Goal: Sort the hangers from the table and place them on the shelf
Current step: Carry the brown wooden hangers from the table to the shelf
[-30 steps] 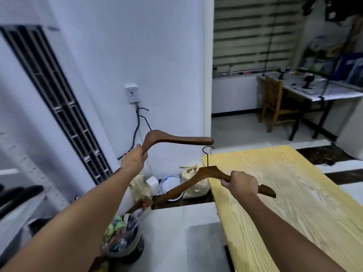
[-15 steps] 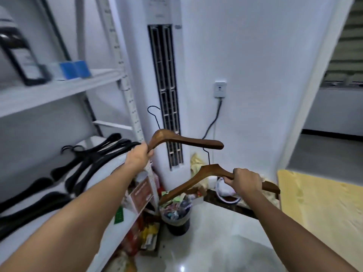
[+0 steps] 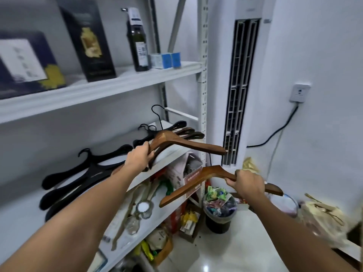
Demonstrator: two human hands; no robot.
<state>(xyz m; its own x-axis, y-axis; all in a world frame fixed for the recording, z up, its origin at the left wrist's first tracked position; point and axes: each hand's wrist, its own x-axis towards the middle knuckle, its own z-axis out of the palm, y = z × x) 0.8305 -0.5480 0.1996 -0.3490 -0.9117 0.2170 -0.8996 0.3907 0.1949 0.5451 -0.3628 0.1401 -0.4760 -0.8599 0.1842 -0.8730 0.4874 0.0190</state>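
While the left hand (image 3: 139,156) curls round one brown hanger (image 3: 192,144) over the shelf (image 3: 167,160) and the right hand (image 3: 247,183) clamps a second brown hanger (image 3: 196,182) off its edge, a careless drop could scatter the black hangers (image 3: 82,179) there.

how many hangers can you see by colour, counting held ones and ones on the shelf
brown wooden hangers: 2, one in the left hand, one in the right hand
black hangers on the shelf: about 6, overlapping, so not certain
total: about 8
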